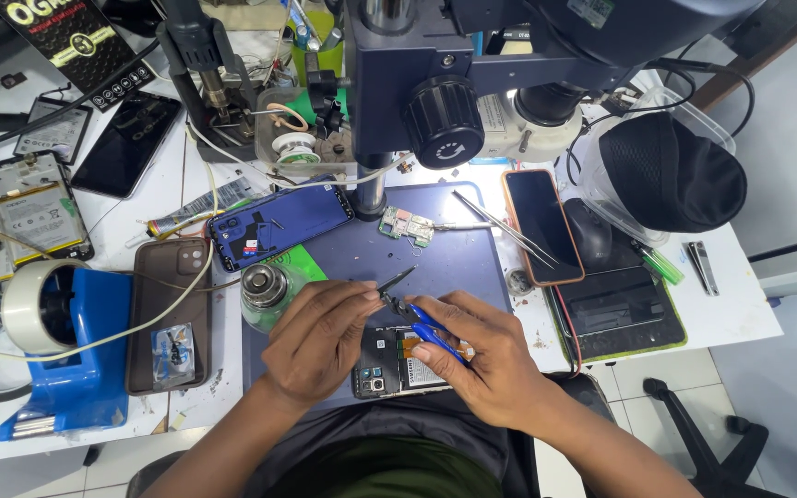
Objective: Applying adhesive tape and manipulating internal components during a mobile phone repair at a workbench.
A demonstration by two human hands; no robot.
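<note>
My left hand pinches dark tweezers whose tip points up and right. My right hand grips a blue-handled tool that meets the tweezers just above an opened phone with its back off, lying at the mat's near edge. Both hands hover over this phone and cover most of it. A small green circuit board lies further up the purple work mat, under the microscope.
A blue phone back cover, a brown cased phone, a round glass jar, a blue tape dispenser, an orange-cased phone, long steel tweezers, a black cap and spare phones at left surround the mat.
</note>
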